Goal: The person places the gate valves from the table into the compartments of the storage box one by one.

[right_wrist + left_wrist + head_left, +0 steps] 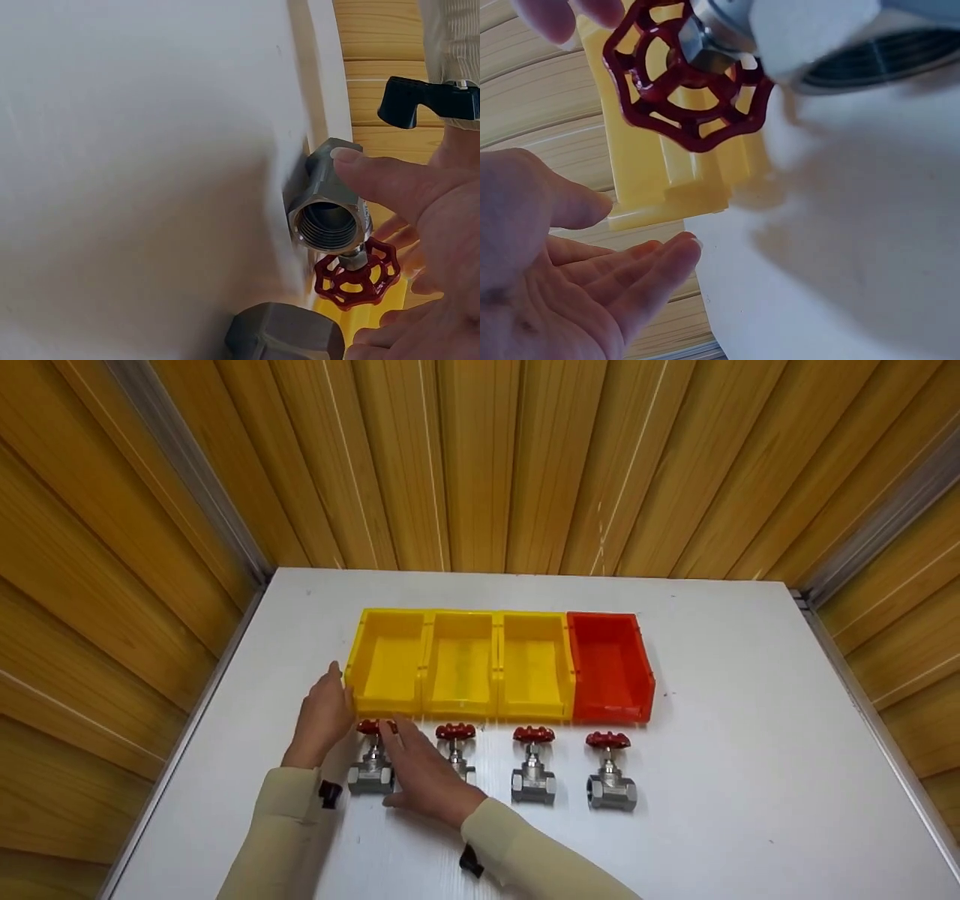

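Because the leftmost gate valve [371, 780] sits left of centre in the lower half of the head frame, just below the leftmost yellow bin [386, 660], the right hand [427, 772] appears to be the nearer one. Its fingers are extended and overlap the red handwheel [367, 727], so the valve body lies below and slightly left of the fingertips. In the right wrist view, the thumb [375, 176] overlaps this body; whether it touches, I cannot tell. I judge that there is no grip yet. The left hand [321, 716], with fingers nearly straight, is at upper left of the valve, beside the bin's outer wall. The handwheel points to the frame's upper edge; the valve's long axis follows the stem, while its pipe ends face left and right.
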Motion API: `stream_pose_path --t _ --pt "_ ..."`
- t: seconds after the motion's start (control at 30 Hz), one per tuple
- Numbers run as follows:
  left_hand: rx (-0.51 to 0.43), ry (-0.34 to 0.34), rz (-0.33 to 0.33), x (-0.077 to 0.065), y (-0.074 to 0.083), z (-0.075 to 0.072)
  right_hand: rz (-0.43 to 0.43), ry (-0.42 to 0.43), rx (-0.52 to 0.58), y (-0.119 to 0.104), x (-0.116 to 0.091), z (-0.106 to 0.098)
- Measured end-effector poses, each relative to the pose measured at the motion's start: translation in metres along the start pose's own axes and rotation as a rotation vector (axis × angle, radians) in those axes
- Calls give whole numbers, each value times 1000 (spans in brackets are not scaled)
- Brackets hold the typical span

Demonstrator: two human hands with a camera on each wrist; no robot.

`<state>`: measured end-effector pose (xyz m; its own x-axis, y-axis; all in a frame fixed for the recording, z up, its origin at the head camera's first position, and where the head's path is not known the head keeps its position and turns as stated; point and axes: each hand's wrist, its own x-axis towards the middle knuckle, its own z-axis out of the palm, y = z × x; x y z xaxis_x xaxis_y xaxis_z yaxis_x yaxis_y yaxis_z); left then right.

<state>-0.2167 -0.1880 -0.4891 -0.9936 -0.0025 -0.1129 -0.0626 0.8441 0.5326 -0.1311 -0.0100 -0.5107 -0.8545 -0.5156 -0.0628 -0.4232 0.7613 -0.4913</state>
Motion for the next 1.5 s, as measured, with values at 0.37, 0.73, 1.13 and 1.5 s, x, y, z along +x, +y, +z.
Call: stream_pose_path --t 0.37,0.73,1.13,1.5 --pt "-68 26 1 10 -2 7 -12 -6 8 1 6 3" --pt "-8 59 64 17 -2 8 -65 48 52 4 16 7" --pt "1 51 48 16 -2 9 -71 47 95 3 22 11" --pt "-37 45 51 17 -1 9 -65 62 33 1 25 16"
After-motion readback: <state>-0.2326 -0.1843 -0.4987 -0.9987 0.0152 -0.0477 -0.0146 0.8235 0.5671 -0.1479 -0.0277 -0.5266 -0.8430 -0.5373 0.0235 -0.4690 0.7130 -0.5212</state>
